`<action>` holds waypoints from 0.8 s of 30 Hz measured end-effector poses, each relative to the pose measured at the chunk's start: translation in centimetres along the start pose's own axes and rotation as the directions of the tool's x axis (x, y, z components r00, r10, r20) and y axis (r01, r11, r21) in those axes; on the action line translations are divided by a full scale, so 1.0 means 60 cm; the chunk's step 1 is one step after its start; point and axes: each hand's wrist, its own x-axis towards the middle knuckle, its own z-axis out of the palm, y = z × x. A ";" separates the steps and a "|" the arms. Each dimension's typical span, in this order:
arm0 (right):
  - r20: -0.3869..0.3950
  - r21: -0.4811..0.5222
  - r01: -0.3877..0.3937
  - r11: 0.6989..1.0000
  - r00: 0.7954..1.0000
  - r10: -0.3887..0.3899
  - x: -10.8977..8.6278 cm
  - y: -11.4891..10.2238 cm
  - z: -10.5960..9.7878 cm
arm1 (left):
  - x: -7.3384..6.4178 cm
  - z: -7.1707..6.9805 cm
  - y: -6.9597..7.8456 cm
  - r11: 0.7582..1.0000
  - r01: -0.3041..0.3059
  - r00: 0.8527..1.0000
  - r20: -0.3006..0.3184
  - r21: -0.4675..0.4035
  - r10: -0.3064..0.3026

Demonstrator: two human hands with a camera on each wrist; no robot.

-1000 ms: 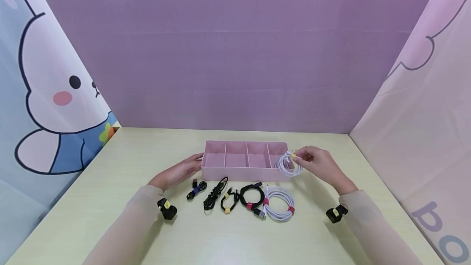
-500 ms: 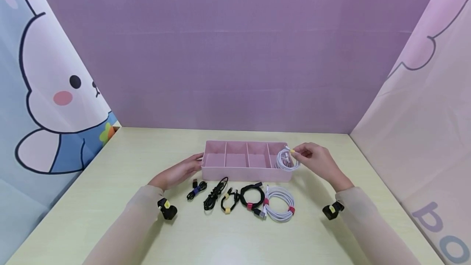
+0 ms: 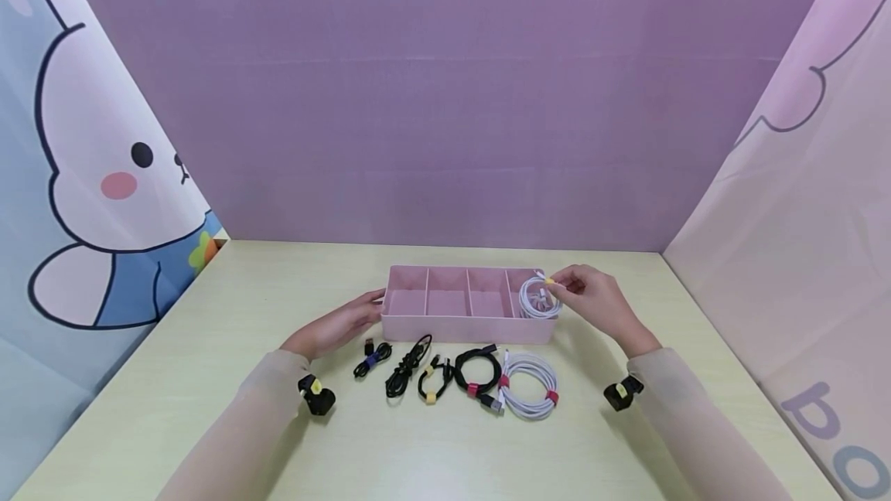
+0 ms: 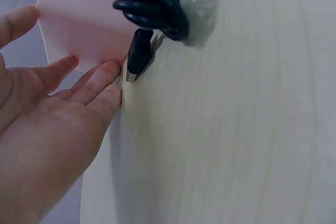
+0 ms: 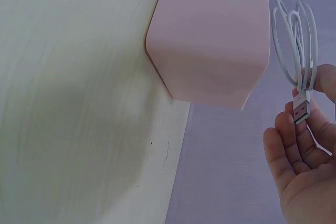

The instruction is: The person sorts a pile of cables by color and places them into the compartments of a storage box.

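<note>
A pink box [image 3: 466, 328] with several compartments in a row stands on the table. My right hand [image 3: 595, 301] pinches a coiled white USB cable [image 3: 527, 309] by its yellow tie, over the box's rightmost compartment. In the right wrist view the white cable [image 5: 310, 40] is above the rim, its USB plug [image 5: 301, 109] hanging by the fingers. Whether other white cable lies inside that compartment, I cannot tell. My left hand [image 3: 341, 326] touches the box's left end with extended fingers. Close to them in the left wrist view lies a bundled black cable [image 4: 152, 6] with a blue tie.
In front of the box lie a small black cable [image 3: 372, 358], a longer black bundle [image 3: 400, 379], a short black cable with yellow ties [image 3: 431, 398], a black coil with a red tie [image 3: 458, 368] and a large white coil [image 3: 532, 412] with red ties. A purple backdrop [image 3: 445, 99] rises behind.
My right hand has moved slightly left and away from me, bringing the white USB cable further over the rightmost compartment. The left hand and the box have stayed put.
</note>
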 end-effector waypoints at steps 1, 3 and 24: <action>-0.001 -0.003 0.000 1.000 1.000 0.000 0.001 0.000 0.001 | 0.000 0.000 0.000 1.000 0.000 1.000 0.000 0.000 0.000; -0.003 -0.005 -0.002 1.000 1.000 0.002 0.002 0.001 0.002 | 0.000 0.000 0.000 1.000 0.000 1.000 -0.001 0.000 0.000; -0.024 0.000 -0.037 0.999 0.999 0.037 0.011 -0.007 0.008 | -0.002 0.001 0.003 1.000 0.017 1.000 0.002 -0.008 -0.017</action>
